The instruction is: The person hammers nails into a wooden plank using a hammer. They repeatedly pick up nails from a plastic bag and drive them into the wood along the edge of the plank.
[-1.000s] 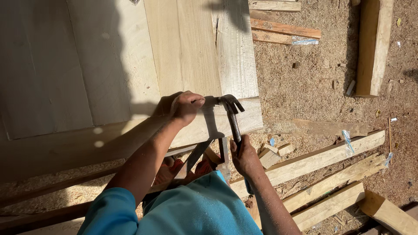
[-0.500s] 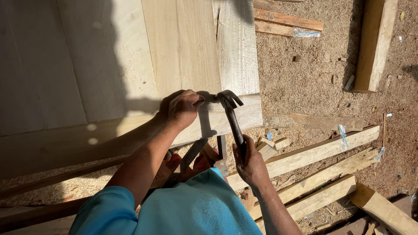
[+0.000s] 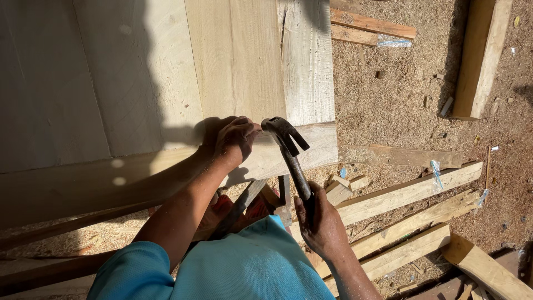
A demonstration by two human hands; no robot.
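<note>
Watching from the head view, I start at the left, where pale upright boards (image 3: 133, 72) fill the frame, half in shadow, with a cross plank (image 3: 311, 145) running along their lower edge. My left hand (image 3: 233, 139) is curled against that plank, fingertips pinched together at its upper edge; I cannot tell whether a nail sits between them, since the knuckles hide the spot. Just beside it, the dark head of the claw hammer (image 3: 284, 133) hangs almost touching those fingers, its shaft running down to my right hand (image 3: 319, 219), which is wrapped tight around the handle.

The risk I judge greatest is the hammer face landing on the left fingertips, because they sit so near the striking point. A glancing blow near the plank's end could also slip off the edge.

To the right there is room: sawdust-covered ground (image 3: 400, 105) lies beyond the plank's end, while loose timber lengths (image 3: 411, 191) crowd the lower right, near my elbow.
</note>
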